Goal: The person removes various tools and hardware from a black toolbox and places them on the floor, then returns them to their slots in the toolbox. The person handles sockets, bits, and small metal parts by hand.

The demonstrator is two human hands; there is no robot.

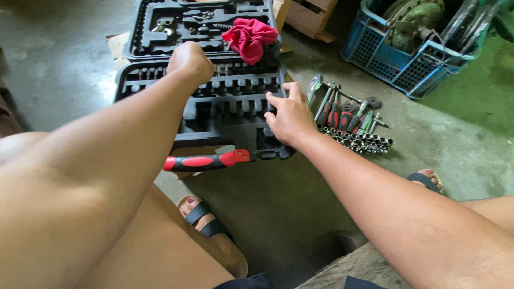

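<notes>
The open black tool case [214, 101] lies on the concrete floor before you, most of its moulded slots empty. Your left hand [190, 60] rests clenched on the hinge area; whether it grips anything cannot be told. Your right hand [289, 115] touches the tray's right edge, fingers spread, grasping nothing. A red-handled tool [206, 161] lies across the front rim. Sockets [356, 142] and wrenches [342, 109] remain unpacked just right of the case.
</notes>
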